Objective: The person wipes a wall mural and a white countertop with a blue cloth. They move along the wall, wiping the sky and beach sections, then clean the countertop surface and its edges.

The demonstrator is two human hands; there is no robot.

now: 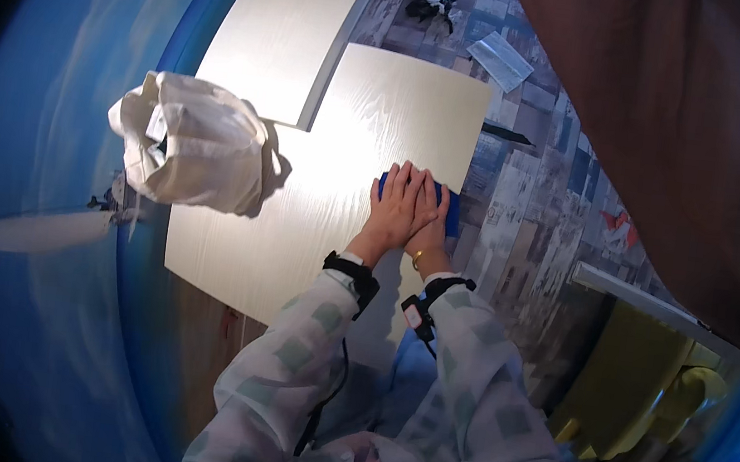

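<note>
Both of my hands lie on a flat blue thing (452, 214) at the right edge of a cream wood-grain tabletop (239, 237). My left hand (394, 212) rests flat with its fingers spread and partly overlaps my right hand (428, 216), whose fingers reach forward beside it. Only the corners and right side of the blue thing show; whether it is a folder, a cloth or something else cannot be told. Neither hand grips it visibly. Black straps circle both wrists.
A cream cloth bag (215, 152) stands at the left. Behind it is another pale panel (283, 29). A crumpled black and white thing (431, 4) and a flat packet (500, 61) lie on the patchwork floor (509, 212). A brown curtain (669, 128) hangs right.
</note>
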